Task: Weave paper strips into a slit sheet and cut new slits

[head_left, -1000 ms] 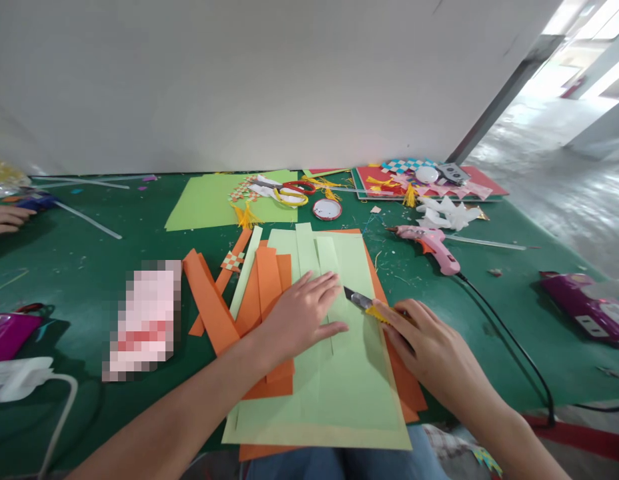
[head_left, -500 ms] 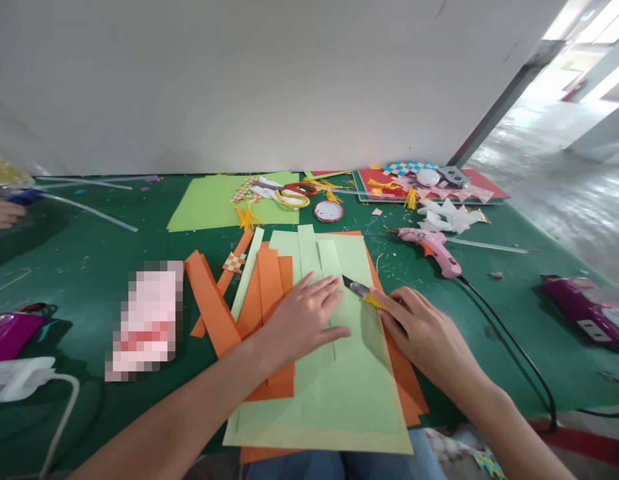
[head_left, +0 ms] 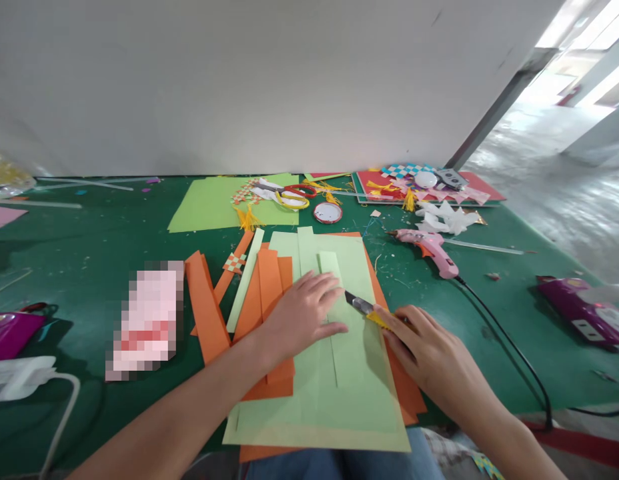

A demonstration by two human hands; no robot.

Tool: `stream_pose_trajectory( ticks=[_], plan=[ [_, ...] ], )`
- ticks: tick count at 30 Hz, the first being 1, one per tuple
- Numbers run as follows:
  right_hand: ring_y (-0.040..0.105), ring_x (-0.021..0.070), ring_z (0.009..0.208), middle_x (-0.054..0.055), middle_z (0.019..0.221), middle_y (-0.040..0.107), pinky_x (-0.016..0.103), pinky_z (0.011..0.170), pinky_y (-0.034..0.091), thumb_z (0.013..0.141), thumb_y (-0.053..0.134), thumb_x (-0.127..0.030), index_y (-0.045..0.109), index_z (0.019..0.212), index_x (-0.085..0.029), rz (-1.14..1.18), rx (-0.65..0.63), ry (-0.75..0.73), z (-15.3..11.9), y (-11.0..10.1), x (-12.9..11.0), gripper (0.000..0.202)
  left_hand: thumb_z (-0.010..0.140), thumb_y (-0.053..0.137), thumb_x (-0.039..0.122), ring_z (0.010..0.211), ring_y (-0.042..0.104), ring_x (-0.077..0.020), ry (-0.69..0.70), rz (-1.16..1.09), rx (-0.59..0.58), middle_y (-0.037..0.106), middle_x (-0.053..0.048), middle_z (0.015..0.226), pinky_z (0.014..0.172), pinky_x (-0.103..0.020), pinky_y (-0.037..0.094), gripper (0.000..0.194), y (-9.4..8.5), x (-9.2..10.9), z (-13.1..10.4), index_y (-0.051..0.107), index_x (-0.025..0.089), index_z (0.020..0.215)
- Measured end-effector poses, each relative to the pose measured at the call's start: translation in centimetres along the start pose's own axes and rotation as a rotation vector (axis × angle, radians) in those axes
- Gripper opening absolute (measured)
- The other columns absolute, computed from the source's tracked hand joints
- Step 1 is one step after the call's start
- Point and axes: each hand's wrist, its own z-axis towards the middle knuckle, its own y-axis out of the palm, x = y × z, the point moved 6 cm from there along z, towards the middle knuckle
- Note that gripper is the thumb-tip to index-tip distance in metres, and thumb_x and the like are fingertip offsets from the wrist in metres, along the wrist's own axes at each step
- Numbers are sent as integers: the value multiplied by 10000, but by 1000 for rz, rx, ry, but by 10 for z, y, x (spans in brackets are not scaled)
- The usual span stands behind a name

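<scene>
My left hand (head_left: 307, 308) lies flat, fingers stretched out, on a pale green paper strip (head_left: 331, 263). That strip rests on a larger pale green sheet (head_left: 354, 413). In my right hand (head_left: 422, 343) is a yellow utility knife (head_left: 372, 313), its blade pointing left beside my left fingertips. Several orange paper strips (head_left: 270, 283) lie under and beside my left forearm. More orange paper (head_left: 404, 380) shows from beneath the green sheet on the right. A narrow pale green strip (head_left: 246, 280) sits left of the pile.
A pink glue gun (head_left: 427, 247) with a black cord lies to the right. Scissors (head_left: 289, 193) and a yellow tassel (head_left: 248, 219) rest on green paper (head_left: 194, 207) at the back. Purple power strips (head_left: 584, 313) stand at both sides. A wall rises behind the table.
Both hands and the knife have shifted slightly toward me, and the green strip beneath my left hand has slid the same way. A hand at the far left edge has left view.
</scene>
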Motion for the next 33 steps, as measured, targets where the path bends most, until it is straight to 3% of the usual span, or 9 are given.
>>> stream_pose_trajectory(
  ticks=[4, 24, 33],
  plan=[
    [563, 181, 772, 83, 909, 556, 312, 629, 496, 952, 402, -250, 543, 1264, -173, 7, -27, 12, 3, 2, 2, 350, 852, 431, 620, 1355, 344, -246, -67, -8, -58, 433, -139, 1428, 1143, -446, 247, 690, 6, -6, -1, 444, 115, 1322],
    [563, 188, 825, 86, 909, 572, 298, 657, 495, 949, 408, -251, 586, 1221, -173, -4, 4, 41, 35, 10, 15, 334, 886, 340, 623, 1360, 335, -250, -35, 52, -44, 410, -141, 1443, 1142, -445, 228, 704, 8, -4, -3, 445, 86, 1329],
    [566, 181, 782, 88, 906, 568, 299, 632, 494, 957, 387, -239, 531, 1281, -173, -17, -27, 15, 7, 1, 3, 361, 924, 423, 481, 1159, 536, -230, 47, 32, -9, 618, -99, 1191, 1128, -444, 268, 440, -1, 9, -1, 568, 134, 1153]
  ],
)
